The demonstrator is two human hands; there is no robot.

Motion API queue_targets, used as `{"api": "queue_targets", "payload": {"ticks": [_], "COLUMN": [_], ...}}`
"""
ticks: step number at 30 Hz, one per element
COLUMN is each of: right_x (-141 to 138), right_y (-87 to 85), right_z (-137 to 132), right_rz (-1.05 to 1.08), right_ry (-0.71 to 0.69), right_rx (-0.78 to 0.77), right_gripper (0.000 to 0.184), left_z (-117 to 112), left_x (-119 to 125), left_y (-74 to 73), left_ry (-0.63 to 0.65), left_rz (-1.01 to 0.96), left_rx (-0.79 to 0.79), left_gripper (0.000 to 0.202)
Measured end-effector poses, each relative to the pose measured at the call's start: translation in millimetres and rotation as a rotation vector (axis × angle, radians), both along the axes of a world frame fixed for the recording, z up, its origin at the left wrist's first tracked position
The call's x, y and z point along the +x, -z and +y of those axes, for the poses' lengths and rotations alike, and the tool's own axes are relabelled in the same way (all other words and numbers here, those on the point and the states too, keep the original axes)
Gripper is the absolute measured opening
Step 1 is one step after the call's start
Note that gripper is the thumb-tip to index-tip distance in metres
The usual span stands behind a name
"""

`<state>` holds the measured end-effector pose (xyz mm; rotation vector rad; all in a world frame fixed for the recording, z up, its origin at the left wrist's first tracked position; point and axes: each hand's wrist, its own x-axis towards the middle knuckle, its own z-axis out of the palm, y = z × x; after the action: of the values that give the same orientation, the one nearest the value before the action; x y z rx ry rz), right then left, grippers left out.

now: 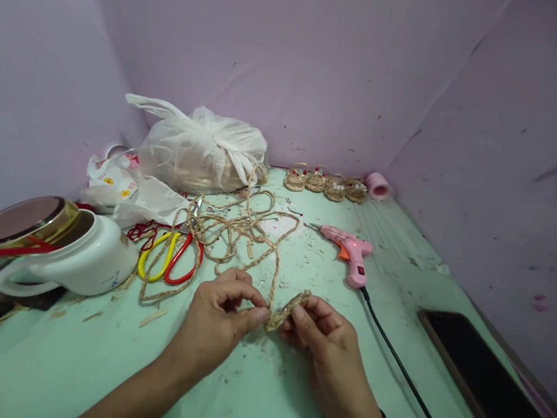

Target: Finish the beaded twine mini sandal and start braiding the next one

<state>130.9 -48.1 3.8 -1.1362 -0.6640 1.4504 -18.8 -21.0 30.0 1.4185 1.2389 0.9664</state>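
Braided cord runs down the middle of the table between my two hands, meeting a small curved woven piece just above the green surface. On my left hand I have thumb and forefinger pinched together on the cord, where it meets that piece; my right hand is clamped on the piece's other end, thumb on the near side. I can't tell from here whether cord and piece are joined. The rest of the cord lies in loose loops beyond my left hand, some crossing the scissors with yellow and red handles. To the right I see a pink glue gun lying on its side, its black cable trailing toward me, near a dark phone. Against the back wall stand small woven sandals beside a pink spool, with a knotted white bag to their left
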Motion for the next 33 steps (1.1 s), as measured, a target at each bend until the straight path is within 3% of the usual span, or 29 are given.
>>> {"api": "queue_targets", "payload": {"ticks": [6, 8, 12, 17, 20, 23, 26, 29, 31, 33], "right_x": [2, 2, 3, 4, 7, 12, 16, 18, 18, 18], "right_y": [0.9, -0.4, -2.5, -2.8, -3.0, -4.3, -5.4, -4.8, -3.3, -1.2], "right_z": [0, 0, -1, -2, -2, -2, -1, -1, -2, -3], "right_rz": [0.028, 0.077, 0.131, 0.141, 0.063, 0.021, 0.041, 0.046, 0.05, 0.049], "right_ry": [0.138, 0.145, 0.169, 0.187, 0.22, 0.282, 0.329, 0.316, 0.284, 0.248], "right_rx": [-0.007, -0.034, -0.048, -0.054, -0.06, -0.076, -0.111, -0.147, -0.152, -0.134], "right_gripper": [0.024, 0.025, 0.025, 0.026, 0.029, 0.035, 0.04, 0.042, 0.04, 0.036], "left_z": [-5, -5, -5, 3, 15, 26, 34, 41, 53, 73], "left_x": [2, 4, 7, -2, -13, -27, -44, -66, -79, -87], "left_y": [-1.0, 2.8, 11.5, 3.9, -6.5, -14.6, -19.9, -25.0, -29.8, -36.1], "left_ry": [-0.225, -0.246, -0.3, -0.478, -0.435, -0.416, -0.534, -0.72, -0.701, -0.653], "left_rz": [0.139, 0.093, -0.134, -0.328, -0.347, -0.289, -0.193, 0.194, 0.442, 0.521], "left_rx": [0.181, 0.115, -0.178, -0.141, -0.188, -0.149, 0.076, 0.334, 0.297, 0.19], "left_gripper": [0.016, 0.015, 0.025, 0.022, 0.023, 0.024, 0.031, 0.028, 0.021, 0.022]}}
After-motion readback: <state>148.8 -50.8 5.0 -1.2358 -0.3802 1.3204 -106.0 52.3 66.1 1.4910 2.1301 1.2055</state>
